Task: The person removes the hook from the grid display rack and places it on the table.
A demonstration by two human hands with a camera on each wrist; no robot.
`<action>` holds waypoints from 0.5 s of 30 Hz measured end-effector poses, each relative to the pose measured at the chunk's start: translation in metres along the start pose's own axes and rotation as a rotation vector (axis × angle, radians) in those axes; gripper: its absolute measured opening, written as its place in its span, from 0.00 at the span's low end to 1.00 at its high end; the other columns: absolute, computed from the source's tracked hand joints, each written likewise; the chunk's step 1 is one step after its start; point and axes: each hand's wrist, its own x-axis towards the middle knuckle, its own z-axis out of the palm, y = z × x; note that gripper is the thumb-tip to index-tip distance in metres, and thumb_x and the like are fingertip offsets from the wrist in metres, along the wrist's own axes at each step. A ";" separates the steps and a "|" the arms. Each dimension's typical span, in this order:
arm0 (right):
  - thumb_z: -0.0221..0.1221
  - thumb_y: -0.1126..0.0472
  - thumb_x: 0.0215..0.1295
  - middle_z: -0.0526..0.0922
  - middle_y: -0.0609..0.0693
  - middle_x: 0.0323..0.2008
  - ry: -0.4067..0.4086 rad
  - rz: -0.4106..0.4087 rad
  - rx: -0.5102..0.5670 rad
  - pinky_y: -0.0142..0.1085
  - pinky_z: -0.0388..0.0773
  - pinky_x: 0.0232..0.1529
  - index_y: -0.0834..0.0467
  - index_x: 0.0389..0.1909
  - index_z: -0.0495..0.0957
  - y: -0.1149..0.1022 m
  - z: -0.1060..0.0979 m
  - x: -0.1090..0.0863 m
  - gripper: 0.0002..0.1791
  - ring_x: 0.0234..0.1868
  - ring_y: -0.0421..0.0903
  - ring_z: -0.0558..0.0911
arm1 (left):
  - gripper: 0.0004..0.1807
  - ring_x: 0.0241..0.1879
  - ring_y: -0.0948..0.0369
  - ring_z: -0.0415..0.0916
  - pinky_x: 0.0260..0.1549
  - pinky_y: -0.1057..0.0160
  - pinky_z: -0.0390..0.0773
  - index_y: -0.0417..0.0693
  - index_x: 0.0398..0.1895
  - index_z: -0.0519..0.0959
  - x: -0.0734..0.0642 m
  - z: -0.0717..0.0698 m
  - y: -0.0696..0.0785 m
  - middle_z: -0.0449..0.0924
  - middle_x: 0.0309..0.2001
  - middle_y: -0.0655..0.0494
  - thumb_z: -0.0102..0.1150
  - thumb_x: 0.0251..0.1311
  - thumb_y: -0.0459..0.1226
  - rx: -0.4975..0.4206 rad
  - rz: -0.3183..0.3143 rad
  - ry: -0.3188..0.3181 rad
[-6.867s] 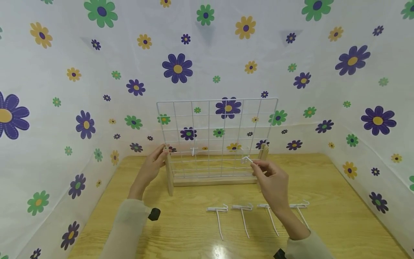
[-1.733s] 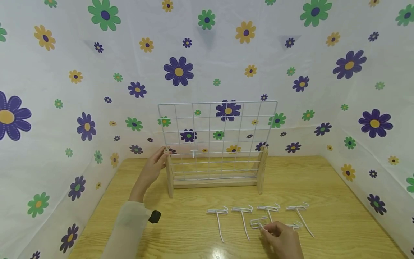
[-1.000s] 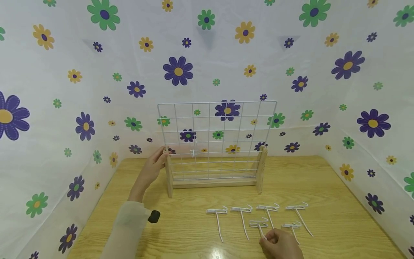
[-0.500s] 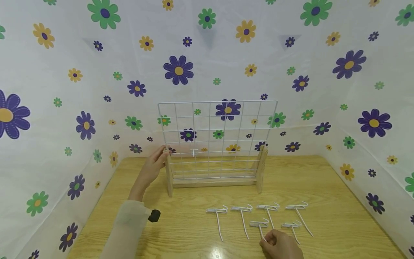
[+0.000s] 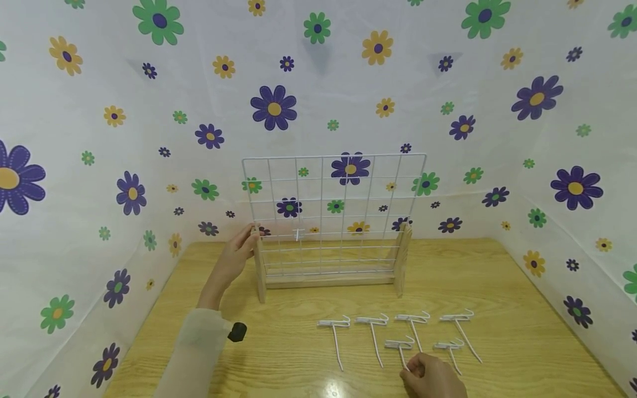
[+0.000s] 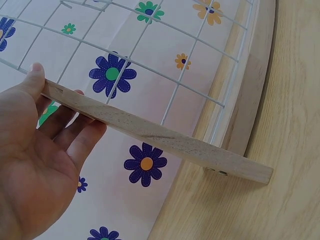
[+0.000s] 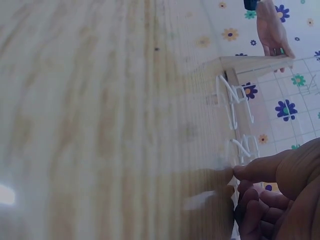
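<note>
A white wire grid panel (image 5: pixel 298 157) stands upright in a wooden base. My left hand (image 5: pixel 231 262) grips its left wooden post (image 5: pixel 260 273); in the left wrist view the thumb lies on one side of that post (image 6: pixel 160 134) and the fingers on the other. A short white wire hook (image 5: pixel 400 344) lies on the table, and my right hand (image 5: pixel 434 377) pinches the end of its stem. Another short hook (image 5: pixel 450 346) lies just right of it. One more small hook (image 5: pixel 297 235) hangs on the grid's left part.
Several longer white hooks (image 5: pixel 334 325) lie in a row on the wooden table (image 5: pixel 278 342), between my right hand and the rack. The right wooden post (image 5: pixel 402 262) stands behind them. Flower-patterned white sheeting (image 5: pixel 343 83) encloses the table's back and sides.
Earlier my right hand held a small hook at the grid's right part. It brought a short hook down to the table and still pinches the stem. The left hand stays on the post.
</note>
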 end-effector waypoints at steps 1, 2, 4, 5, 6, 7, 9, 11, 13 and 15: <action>0.72 0.57 0.57 0.78 0.40 0.21 0.000 0.001 0.001 0.36 0.76 0.23 0.55 0.28 0.82 0.000 0.000 0.000 0.09 0.23 0.40 0.76 | 0.36 0.75 0.41 0.60 0.67 0.47 0.71 0.47 0.84 0.51 0.000 0.000 0.000 0.59 0.77 0.38 0.42 0.82 0.53 0.000 0.000 0.001; 0.72 0.57 0.57 0.78 0.40 0.21 -0.001 0.001 0.002 0.36 0.76 0.23 0.55 0.28 0.82 0.000 0.000 0.000 0.09 0.23 0.40 0.76 | 0.36 0.75 0.42 0.60 0.67 0.47 0.71 0.47 0.84 0.51 0.001 0.000 0.000 0.60 0.77 0.38 0.41 0.82 0.53 0.001 -0.001 0.002; 0.73 0.58 0.56 0.78 0.41 0.21 -0.003 0.000 0.004 0.36 0.76 0.23 0.55 0.27 0.82 0.000 -0.001 0.000 0.09 0.23 0.40 0.76 | 0.37 0.75 0.42 0.61 0.67 0.48 0.72 0.48 0.84 0.51 0.001 0.000 -0.001 0.61 0.76 0.37 0.42 0.81 0.54 0.006 0.004 0.004; 0.73 0.58 0.56 0.78 0.41 0.21 -0.004 -0.003 0.004 0.36 0.76 0.23 0.55 0.27 0.82 0.000 -0.001 0.000 0.09 0.23 0.40 0.76 | 0.37 0.75 0.42 0.61 0.67 0.48 0.72 0.48 0.84 0.51 0.001 0.000 -0.001 0.61 0.76 0.38 0.42 0.81 0.55 0.010 0.003 0.003; 0.73 0.58 0.56 0.78 0.41 0.20 -0.005 -0.005 0.005 0.36 0.76 0.23 0.55 0.27 0.82 0.000 -0.001 0.000 0.09 0.23 0.40 0.76 | 0.38 0.75 0.43 0.61 0.67 0.49 0.72 0.48 0.84 0.51 0.000 0.000 -0.001 0.61 0.77 0.39 0.42 0.81 0.56 0.011 0.000 0.003; 0.73 0.58 0.56 0.78 0.41 0.20 -0.005 -0.007 0.006 0.36 0.76 0.23 0.55 0.27 0.82 0.001 -0.001 0.000 0.09 0.22 0.40 0.76 | 0.38 0.75 0.43 0.61 0.67 0.49 0.72 0.48 0.84 0.51 0.000 0.000 -0.001 0.60 0.77 0.39 0.42 0.80 0.56 0.011 -0.001 0.001; 0.73 0.58 0.56 0.78 0.41 0.20 -0.006 -0.007 0.009 0.35 0.76 0.23 0.55 0.27 0.82 0.001 -0.001 0.000 0.09 0.22 0.40 0.76 | 0.39 0.75 0.43 0.61 0.67 0.49 0.72 0.48 0.84 0.51 -0.001 0.000 -0.001 0.59 0.78 0.41 0.42 0.80 0.57 0.015 -0.006 0.002; 0.74 0.58 0.56 0.78 0.41 0.20 -0.007 -0.006 0.012 0.35 0.76 0.23 0.56 0.27 0.82 0.001 -0.001 0.000 0.09 0.22 0.40 0.76 | 0.39 0.75 0.43 0.61 0.67 0.49 0.73 0.48 0.84 0.51 -0.001 0.000 0.000 0.59 0.78 0.42 0.42 0.80 0.57 0.016 -0.007 0.003; 0.74 0.59 0.56 0.78 0.41 0.20 -0.008 0.000 0.019 0.36 0.76 0.23 0.56 0.27 0.82 0.001 -0.001 0.000 0.09 0.22 0.41 0.76 | 0.39 0.75 0.42 0.61 0.67 0.48 0.73 0.47 0.84 0.51 -0.001 0.000 0.000 0.59 0.78 0.40 0.42 0.80 0.57 0.019 -0.001 0.001; 0.74 0.59 0.56 0.78 0.41 0.20 -0.009 0.005 0.025 0.36 0.76 0.23 0.56 0.27 0.82 0.000 -0.001 0.000 0.09 0.22 0.41 0.76 | 0.38 0.75 0.42 0.61 0.66 0.49 0.73 0.47 0.84 0.51 -0.001 0.000 0.000 0.59 0.78 0.40 0.41 0.80 0.57 0.023 -0.003 0.004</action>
